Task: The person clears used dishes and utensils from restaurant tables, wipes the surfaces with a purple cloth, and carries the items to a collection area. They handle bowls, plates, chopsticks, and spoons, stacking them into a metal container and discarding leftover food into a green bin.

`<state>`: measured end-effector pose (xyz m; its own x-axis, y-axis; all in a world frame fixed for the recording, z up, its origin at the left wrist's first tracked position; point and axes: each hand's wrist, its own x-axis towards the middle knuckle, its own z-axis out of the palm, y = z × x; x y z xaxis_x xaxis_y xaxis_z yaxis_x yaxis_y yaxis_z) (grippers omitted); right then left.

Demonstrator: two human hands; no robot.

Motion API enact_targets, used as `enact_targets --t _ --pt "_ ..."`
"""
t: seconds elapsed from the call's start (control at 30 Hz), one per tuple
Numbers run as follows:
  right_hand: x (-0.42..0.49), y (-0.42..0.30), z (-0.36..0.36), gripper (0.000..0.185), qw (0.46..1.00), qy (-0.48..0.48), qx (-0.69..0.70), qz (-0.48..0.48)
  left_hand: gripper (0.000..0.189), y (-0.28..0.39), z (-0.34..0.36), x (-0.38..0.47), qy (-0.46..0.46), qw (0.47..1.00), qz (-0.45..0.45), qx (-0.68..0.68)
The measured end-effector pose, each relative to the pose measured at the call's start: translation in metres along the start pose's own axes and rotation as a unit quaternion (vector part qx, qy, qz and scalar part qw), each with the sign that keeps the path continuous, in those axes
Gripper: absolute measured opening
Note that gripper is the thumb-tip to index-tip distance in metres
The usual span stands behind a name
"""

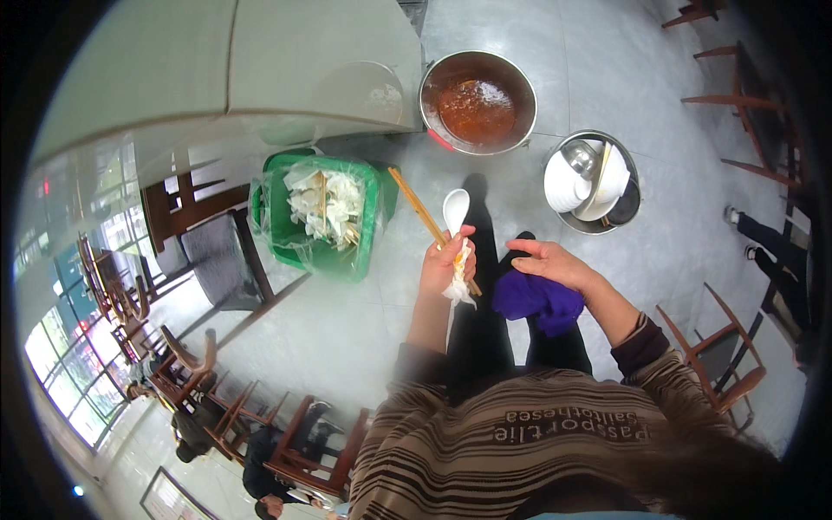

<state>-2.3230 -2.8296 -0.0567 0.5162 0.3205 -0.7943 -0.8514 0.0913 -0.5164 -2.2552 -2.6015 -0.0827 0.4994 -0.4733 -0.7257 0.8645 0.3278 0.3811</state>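
My left hand (435, 270) is closed around wooden chopsticks (415, 203), a white soup spoon (456, 208) and a crumpled, orange-stained tissue (459, 289). The spoon's bowl points away from me, and the chopsticks slant up to the left. In my right hand (562, 261) hangs a purple cloth (539, 299), bunched under the palm with thumb and fingers over it. Left of my left hand stands a green waste bin (374, 224) with a clear plastic liner, holding crumpled tissues (335, 201) and used chopsticks.
Beyond my hands stands a metal bucket (530, 114) with reddish-brown liquid. A metal basin (634, 166) to the right holds white bowls (565, 185), a steel bowl (580, 159) and chopsticks. A pale cabinet (312, 65) borders the far left. Wooden chairs (721, 344) and several people are around.
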Motion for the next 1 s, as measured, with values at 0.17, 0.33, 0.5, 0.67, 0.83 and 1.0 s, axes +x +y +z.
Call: enact_targets --t 0.17,0.33,0.5,0.67,0.83,1.0 --pt "-0.005 0.02 0.019 0.054 0.976 -0.061 0.195 -0.077 0.013 -0.025 0.007 -0.037 -0.05 0.952 -0.108 0.282" --pt "-0.005 0.07 0.006 0.036 0.98 0.038 0.194 0.017 0.01 -0.063 0.001 -0.012 -0.063 0.931 -0.17 0.317" --pt "-0.007 0.124 -0.013 0.028 0.966 0.142 0.209 0.061 0.012 -0.085 -0.023 0.016 -0.22 0.862 -0.294 0.349" --pt "-0.028 0.174 -0.065 0.024 0.871 0.356 0.338 -0.016 0.019 -0.091 -0.066 0.045 -0.2 0.824 -0.355 0.394" --pt "0.009 0.239 -0.129 0.02 0.706 0.599 0.367 -0.084 0.019 -0.096 -0.11 0.063 0.001 0.877 -0.22 0.428" --pt "0.087 0.302 -0.178 0.031 0.754 0.619 0.215 -0.041 0.044 -0.059 -0.152 0.048 0.141 0.918 -0.047 0.368"
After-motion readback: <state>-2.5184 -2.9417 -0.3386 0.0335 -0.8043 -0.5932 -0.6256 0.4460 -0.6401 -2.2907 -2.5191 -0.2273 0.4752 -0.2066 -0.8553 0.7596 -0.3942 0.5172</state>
